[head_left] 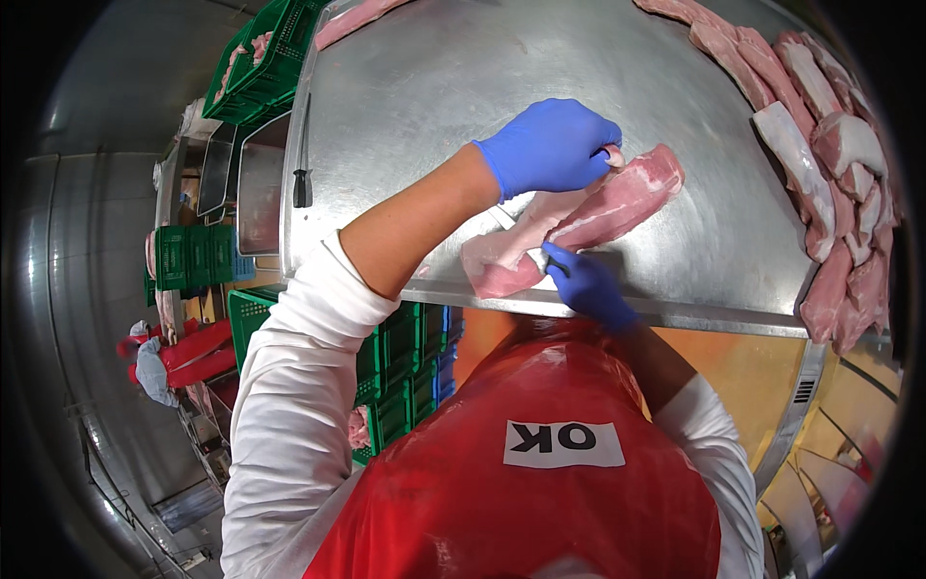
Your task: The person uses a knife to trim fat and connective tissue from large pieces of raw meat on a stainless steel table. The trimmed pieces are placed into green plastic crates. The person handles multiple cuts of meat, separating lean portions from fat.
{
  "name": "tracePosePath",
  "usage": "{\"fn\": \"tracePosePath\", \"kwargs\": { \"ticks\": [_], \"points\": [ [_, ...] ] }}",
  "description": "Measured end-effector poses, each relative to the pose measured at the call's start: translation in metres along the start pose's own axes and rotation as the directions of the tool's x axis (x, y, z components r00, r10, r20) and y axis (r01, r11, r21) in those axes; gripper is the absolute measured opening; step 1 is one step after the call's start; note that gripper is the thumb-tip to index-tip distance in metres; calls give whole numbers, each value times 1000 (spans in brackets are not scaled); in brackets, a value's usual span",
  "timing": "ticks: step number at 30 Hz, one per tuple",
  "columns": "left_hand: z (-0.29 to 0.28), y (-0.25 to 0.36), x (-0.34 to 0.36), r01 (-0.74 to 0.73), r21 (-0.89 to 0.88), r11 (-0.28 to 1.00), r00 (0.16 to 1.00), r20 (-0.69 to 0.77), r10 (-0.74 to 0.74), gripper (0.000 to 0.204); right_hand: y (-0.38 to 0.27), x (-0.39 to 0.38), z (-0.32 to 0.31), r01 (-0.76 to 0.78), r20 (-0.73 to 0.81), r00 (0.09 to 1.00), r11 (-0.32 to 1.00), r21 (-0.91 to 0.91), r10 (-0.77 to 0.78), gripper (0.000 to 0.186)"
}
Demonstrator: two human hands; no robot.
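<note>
A long, pale pink cut of pork point(617, 207) lies slantwise on the steel table near its front edge. My left hand point(555, 145), in a blue glove, is closed at the far side of the meat, pinching a small pale end of it. At the near side, my right hand point(590, 288), also gloved in blue, is wrapped round the dark handle of a knife point(503, 217). Part of the blade shows beyond the meat's left side; the rest is hidden by the meat.
Several more pork cuts point(849, 183) are heaped along the table's right side. A second knife with a black handle point(303, 188) lies at the left edge. Green crates point(265, 63) stand left of the steel table point(405, 116). Farther left is a person in red point(198, 352).
</note>
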State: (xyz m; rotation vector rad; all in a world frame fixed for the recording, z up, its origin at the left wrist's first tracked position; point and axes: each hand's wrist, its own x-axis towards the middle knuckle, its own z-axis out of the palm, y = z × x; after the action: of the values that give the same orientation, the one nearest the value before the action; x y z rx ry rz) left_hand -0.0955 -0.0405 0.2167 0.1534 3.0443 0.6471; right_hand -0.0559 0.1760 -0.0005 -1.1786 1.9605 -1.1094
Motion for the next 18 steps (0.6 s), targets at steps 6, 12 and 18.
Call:
{"fn": "tracePosePath", "kwargs": {
  "ticks": [6, 12, 18],
  "points": [
    [-16, -3, -6, 25, 20, 1000, 1000, 2, -25, 25, 1, 7, 20, -47, 54, 998, 995, 87, 42, 39],
    [-24, 0, -18, -30, -6, 1000, 999, -36, 30, 24, -25, -12, 5, -30, -28, 999, 998, -47, 29, 34],
    [-34, -9, -33, -21, -31, 999, 995, -102, 18, 23, -28, 18, 44, -3, -36, 999, 1000, -17, 2, 29]
  ]
}}
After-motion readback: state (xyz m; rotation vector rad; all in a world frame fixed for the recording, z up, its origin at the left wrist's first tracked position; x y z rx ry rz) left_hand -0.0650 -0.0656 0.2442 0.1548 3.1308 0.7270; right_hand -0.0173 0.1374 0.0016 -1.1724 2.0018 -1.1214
